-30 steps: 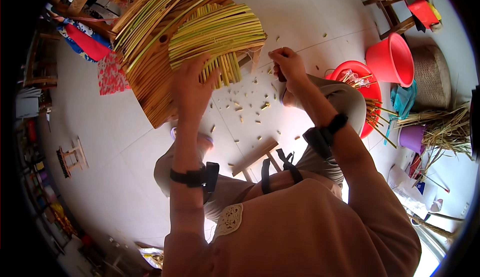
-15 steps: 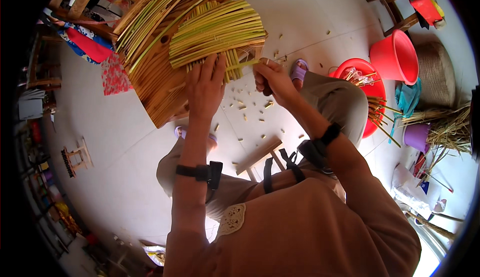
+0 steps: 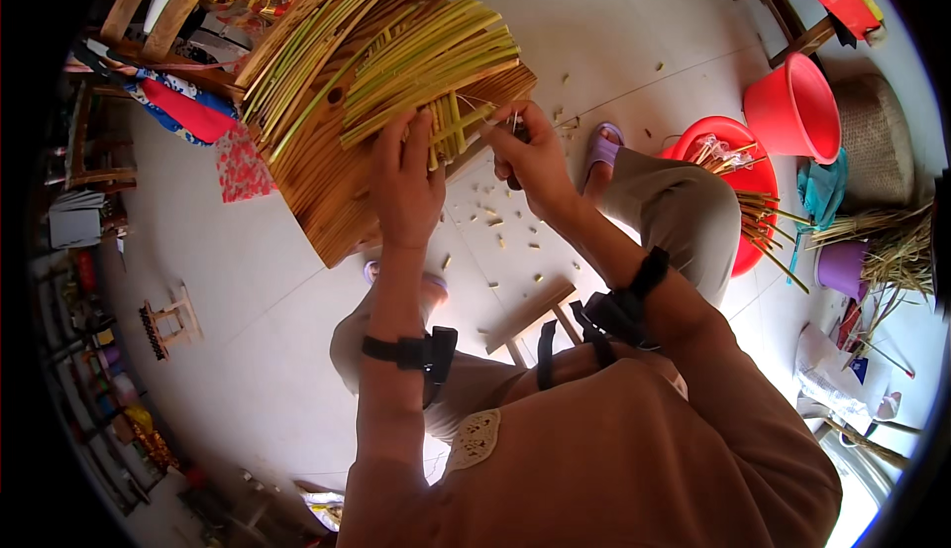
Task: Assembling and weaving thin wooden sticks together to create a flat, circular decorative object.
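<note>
A mat of woven yellow-green straw stalks [image 3: 426,64] lies on a wooden board [image 3: 342,213] in front of me. My left hand [image 3: 408,186] rests on the near edge of the weave, index and middle fingers stretched out and apart; its thumb is hidden. To the right, my right hand [image 3: 533,157] is closed round a small dark tool [image 3: 516,130], mostly covered by the fingers, so its kind is unclear. That hand is at the protruding end of a crosswise stalk [image 3: 466,127]. Loose straw stalks [image 3: 307,57] lie side by side on the board's far left.
Short straw offcuts [image 3: 495,221] litter the floor below the board. A small wooden stool [image 3: 530,315] is between my legs. At right are a red basin [image 3: 758,176] with stalks, a red bucket [image 3: 792,107], and a purple pot [image 3: 842,266] beside dry straw.
My right hand has lifted slightly, and the dark tool has come up from below it to the stalk's end. My left hand stays on the weave. The whole view has shifted a little.
</note>
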A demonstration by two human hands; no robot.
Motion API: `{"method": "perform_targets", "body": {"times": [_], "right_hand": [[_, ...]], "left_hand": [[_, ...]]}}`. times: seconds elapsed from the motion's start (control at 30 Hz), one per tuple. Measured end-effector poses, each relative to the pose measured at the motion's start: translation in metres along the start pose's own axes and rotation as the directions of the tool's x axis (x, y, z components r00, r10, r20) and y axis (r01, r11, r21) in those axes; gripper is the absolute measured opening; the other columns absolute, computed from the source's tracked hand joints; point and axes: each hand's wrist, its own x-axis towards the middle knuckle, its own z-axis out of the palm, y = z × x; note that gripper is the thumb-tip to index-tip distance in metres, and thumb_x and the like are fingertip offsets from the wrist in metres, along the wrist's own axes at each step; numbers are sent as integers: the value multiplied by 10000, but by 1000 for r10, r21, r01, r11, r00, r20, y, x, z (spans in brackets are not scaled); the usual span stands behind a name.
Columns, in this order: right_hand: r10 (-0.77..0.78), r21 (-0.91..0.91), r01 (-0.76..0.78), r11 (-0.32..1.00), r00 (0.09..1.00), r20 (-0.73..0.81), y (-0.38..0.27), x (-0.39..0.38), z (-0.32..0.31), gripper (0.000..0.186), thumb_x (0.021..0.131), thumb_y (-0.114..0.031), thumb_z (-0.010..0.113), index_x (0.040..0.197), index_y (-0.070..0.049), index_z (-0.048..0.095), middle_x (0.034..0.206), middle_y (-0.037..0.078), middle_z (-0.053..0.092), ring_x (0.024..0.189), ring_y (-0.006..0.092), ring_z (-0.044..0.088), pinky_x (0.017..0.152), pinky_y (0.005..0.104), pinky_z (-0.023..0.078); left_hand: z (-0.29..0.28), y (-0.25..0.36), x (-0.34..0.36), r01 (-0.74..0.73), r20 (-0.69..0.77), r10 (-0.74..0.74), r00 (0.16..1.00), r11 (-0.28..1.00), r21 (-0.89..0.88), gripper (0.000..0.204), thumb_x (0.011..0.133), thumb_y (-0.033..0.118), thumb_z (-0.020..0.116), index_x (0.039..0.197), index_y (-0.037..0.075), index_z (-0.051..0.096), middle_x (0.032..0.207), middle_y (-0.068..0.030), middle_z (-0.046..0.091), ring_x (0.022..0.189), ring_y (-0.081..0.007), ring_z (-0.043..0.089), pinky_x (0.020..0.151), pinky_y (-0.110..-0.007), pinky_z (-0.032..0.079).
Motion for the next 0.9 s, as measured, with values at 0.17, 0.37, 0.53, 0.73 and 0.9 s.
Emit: {"method": "perform_targets", "body": {"times": [0.17,0.37,0.53,0.73,0.9], "right_hand": [[-227,-117,235,965,971,75,-28,7,17,294,911,-229,659,1097,-35,540,593,-11,491,498,83,467,451,248,380],[-55,-257,104,961,979,194,-51,25,43,281,951,-303,594,874,-32,593,615,8,520,513,94,474,476,257,391],[-83,-48,95,994,971,222,-56,26,42,248,940,-266,586,796,-65,560,610,17,523,521,106,488,476,251,393],[-137,77,122,989,962,236,-62,25,60,217,934,-232,567,787,-74,558,629,3,532,544,97,499,488,235,381],[-346,-176,503,846,770,536,-124,7,113,256,974,-248,538,777,-85,551,639,-33,489,553,51,435,503,210,335]], "left_hand": [[-8,-3,16,86,-141,-117,983,975,-206,427,800,22,644,1224,42,592,1359,-133,524,1194,-348,531,977,-414,446],[-15,-9,11,206,-68,-244,967,913,-353,374,835,35,615,1209,39,597,1342,-146,567,1188,-353,557,992,-418,447],[-15,-8,9,141,-58,-164,985,948,-285,370,878,48,585,1246,9,569,1301,-158,592,1166,-329,584,979,-391,458],[-19,-2,9,158,-162,-217,963,936,-315,333,940,99,568,1252,-17,560,1199,-171,632,1077,-296,622,925,-370,485],[-41,20,25,249,-153,-664,732,469,-847,371,999,261,563,1288,36,510,1186,-19,582,984,-154,594,790,-326,500]]}}
